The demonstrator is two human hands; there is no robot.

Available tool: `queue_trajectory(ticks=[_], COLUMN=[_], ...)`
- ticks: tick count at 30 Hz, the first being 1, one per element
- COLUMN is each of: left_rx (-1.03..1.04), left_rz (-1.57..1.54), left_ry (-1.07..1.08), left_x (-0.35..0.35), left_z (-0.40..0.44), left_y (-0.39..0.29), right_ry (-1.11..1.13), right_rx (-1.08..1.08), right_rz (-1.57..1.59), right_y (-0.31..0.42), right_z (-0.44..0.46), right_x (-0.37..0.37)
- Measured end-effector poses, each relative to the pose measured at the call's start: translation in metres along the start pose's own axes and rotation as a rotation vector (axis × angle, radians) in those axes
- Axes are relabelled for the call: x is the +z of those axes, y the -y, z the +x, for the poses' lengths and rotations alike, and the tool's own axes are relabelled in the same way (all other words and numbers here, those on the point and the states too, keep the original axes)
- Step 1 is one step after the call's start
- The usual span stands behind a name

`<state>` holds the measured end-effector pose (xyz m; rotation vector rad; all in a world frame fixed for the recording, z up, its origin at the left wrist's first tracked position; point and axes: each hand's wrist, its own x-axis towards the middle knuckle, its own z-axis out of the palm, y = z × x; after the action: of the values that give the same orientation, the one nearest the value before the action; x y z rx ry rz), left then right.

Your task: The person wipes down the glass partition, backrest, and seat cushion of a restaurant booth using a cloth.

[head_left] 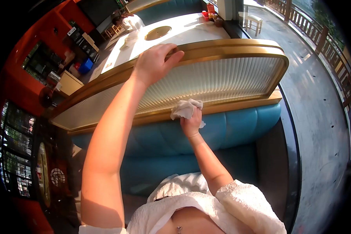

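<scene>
A ribbed glass panel [222, 78] in a gold-coloured frame [230, 43] stands on top of a blue padded bench back [238, 123]. My left hand [156, 62] rests over the frame's top rail, thumb apart from the fingers, whose tips are hidden behind the rail. Lower down, my right hand [191, 121] grips a crumpled white cloth [186, 109] against the lower rail, just above the blue padding. Part of the cloth hangs out beside the wrist.
Behind the panel stands a white table [183, 27] with a round gold insert [158, 33] and red condiment containers [210, 8]. A person in white [132, 22] is beside it. A window edge and outdoor walkway [316, 117] lie right.
</scene>
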<state>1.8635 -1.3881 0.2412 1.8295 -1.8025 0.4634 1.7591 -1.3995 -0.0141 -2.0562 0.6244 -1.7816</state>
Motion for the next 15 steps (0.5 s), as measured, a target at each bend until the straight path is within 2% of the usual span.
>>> queue_trajectory(ticks=[2, 4, 5, 7, 8, 10, 13, 14, 15], left_rx=[0.002, -0.034, -0.087, -0.075, -0.071, -0.058, -0.023, -0.003, -0.017], left_rz=[-0.008, 0.011, 0.035, 0.028, 0.032, 0.025, 0.016, 0.013, 0.022], left_ry=[-0.003, 0.049, 0.124, 0.096, 0.086, 0.06, -0.018, -0.053, -0.055], left_x=[0.001, -0.004, -0.007, -0.006, -0.006, -0.002, 0.002, 0.002, 0.002], left_z=[-0.001, 0.003, 0.002, 0.002, 0.0, 0.001, 0.0, 0.0, -0.001], left_y=[0.0, -0.006, -0.008, -0.009, -0.008, -0.005, -0.001, -0.001, -0.001], right_ry=[0.112, -0.073, -0.203, -0.533, -0.627, -0.783, -0.809, -0.802, -0.687], right_rx=[0.082, 0.385, 0.337, 0.702, 0.383, 0.238, 0.345, 0.34, 0.34], right_rz=[0.128, 0.219, 0.086, 0.374, 0.204, 0.05, 0.052, 0.066, 0.016], right_y=[-0.012, -0.056, -0.062, -0.069, -0.078, -0.092, -0.119, -0.108, -0.083], right_z=[-0.006, 0.008, 0.016, 0.092, 0.094, 0.151, 0.179, 0.183, 0.18], right_x=[0.003, -0.022, -0.03, -0.084, -0.079, -0.097, -0.081, -0.071, -0.058])
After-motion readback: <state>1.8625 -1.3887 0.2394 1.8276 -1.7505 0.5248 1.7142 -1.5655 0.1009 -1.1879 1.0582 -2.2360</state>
